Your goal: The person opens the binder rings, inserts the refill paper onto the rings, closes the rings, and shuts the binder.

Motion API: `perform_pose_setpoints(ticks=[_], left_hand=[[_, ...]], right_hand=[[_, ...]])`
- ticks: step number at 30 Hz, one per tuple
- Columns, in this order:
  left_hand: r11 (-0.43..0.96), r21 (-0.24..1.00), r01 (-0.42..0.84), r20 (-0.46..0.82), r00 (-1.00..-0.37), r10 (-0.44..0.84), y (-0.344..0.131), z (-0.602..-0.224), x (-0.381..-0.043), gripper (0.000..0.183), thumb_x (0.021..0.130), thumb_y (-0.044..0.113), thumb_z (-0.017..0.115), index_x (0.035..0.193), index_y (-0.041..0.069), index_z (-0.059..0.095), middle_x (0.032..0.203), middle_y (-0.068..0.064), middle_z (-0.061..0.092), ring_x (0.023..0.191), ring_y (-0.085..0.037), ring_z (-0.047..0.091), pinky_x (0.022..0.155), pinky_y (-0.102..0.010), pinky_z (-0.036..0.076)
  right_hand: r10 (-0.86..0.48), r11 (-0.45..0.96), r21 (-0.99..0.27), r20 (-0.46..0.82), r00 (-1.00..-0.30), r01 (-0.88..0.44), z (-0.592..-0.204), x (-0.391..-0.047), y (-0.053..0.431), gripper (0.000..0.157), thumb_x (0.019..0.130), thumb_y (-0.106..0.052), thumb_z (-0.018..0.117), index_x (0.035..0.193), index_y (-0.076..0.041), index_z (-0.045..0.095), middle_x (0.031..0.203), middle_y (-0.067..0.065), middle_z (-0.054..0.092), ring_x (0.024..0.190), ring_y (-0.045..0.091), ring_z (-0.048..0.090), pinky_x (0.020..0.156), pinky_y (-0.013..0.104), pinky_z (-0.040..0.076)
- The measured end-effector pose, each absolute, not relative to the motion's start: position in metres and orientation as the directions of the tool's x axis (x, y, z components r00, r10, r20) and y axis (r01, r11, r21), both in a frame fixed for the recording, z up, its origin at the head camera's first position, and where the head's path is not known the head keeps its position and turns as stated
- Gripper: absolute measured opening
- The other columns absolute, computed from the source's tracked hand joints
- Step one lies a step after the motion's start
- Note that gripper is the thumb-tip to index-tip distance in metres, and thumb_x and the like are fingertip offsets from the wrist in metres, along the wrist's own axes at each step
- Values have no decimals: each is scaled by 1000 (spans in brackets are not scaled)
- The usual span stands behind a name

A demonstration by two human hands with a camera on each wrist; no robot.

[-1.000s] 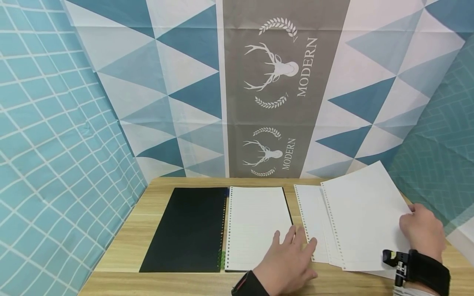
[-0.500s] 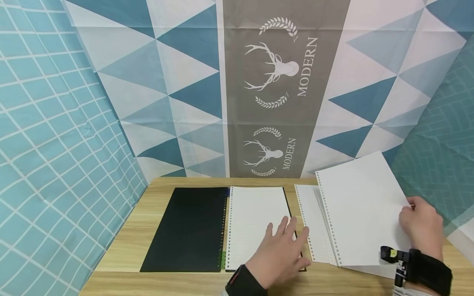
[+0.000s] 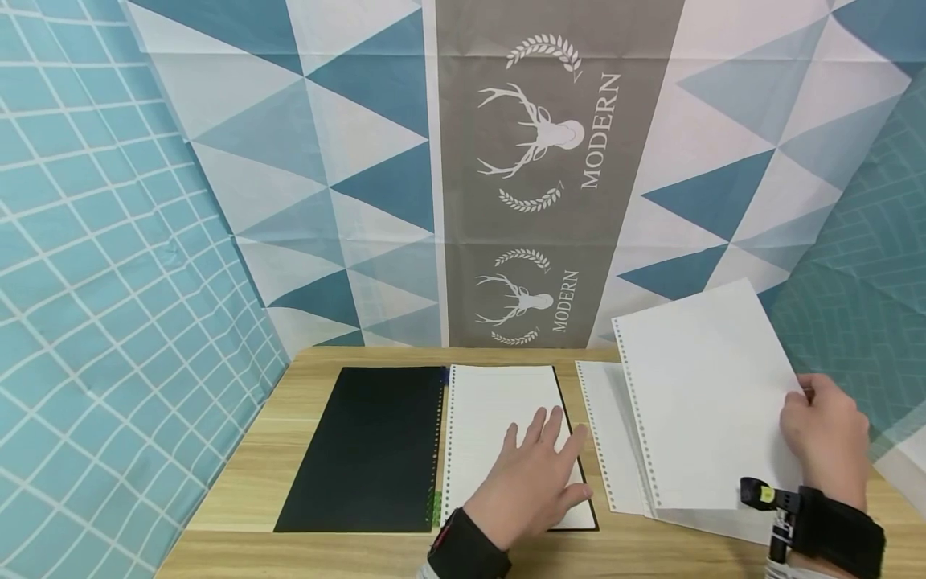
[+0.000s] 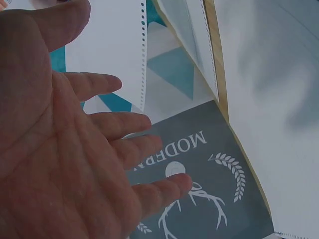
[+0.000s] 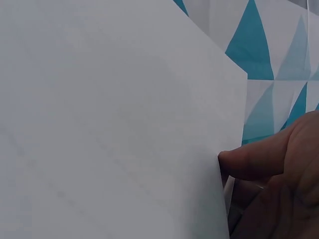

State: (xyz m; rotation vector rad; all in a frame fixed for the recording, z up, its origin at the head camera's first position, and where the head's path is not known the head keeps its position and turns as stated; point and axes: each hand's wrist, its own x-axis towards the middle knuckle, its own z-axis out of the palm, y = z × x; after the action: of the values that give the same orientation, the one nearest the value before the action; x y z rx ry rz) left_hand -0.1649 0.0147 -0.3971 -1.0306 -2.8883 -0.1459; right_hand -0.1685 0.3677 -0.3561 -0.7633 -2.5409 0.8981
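My right hand (image 3: 828,438) pinches a white hole-punched loose-leaf sheet (image 3: 709,394) by its right edge, thumb in front. The sheet is tilted up, its punched edge facing left; in the right wrist view the paper (image 5: 114,109) fills most of the picture. Under and behind it lie more white punched sheets (image 3: 603,434) on the table. My left hand (image 3: 524,486) hovers with fingers spread over a lined loose-leaf stack (image 3: 492,402), and nothing is in its palm (image 4: 75,149). That stack lies on a dark backing whose edge shows at the right.
A black punched cover (image 3: 362,446) lies flat left of the lined stack. Small blue and green patches (image 3: 436,507) show in the gap between them. The wooden table (image 3: 239,490) ends at a patterned cloth backdrop (image 3: 362,201).
My right hand has raised the loose-leaf sheet higher, tilting it up and slightly left. My left hand has moved left, away from the loose sheets and over the lined stack.
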Motion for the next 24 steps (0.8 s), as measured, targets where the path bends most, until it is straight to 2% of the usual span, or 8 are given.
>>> perform_pose_setpoints(ticks=[7, 14, 24], left_hand=[[788, 90, 609, 104, -793, 600, 7, -392, -169, 65, 103, 58, 45, 159, 28, 32, 167, -10, 30, 156, -28, 28, 115, -58, 40], [798, 134, 588, 90, -809, 581, 0, -387, -173, 66, 103, 55, 47, 161, 28, 29, 169, -9, 26, 158, -28, 24, 117, -59, 36], [805, 198, 559, 109, -829, 549, -11, -378, -176, 67, 103, 52, 51, 161, 23, 31, 169, -12, 26, 158, -31, 24, 118, -61, 35]], right_hand=[[607, 638, -681, 154, -780, 361, -351, -167, 361, 53, 105, -15, 30, 150, 11, 36, 141, 40, 45, 112, 53, 45, 80, 60, 41], [608, 634, -686, 155, -778, 358, -347, -166, 355, 53, 107, -19, 31, 152, 9, 35, 143, 39, 45, 116, 53, 44, 84, 62, 41], [617, 631, -696, 181, -766, 343, -344, -168, 349, 53, 106, -19, 32, 150, 8, 39, 141, 37, 48, 115, 51, 47, 79, 58, 41]])
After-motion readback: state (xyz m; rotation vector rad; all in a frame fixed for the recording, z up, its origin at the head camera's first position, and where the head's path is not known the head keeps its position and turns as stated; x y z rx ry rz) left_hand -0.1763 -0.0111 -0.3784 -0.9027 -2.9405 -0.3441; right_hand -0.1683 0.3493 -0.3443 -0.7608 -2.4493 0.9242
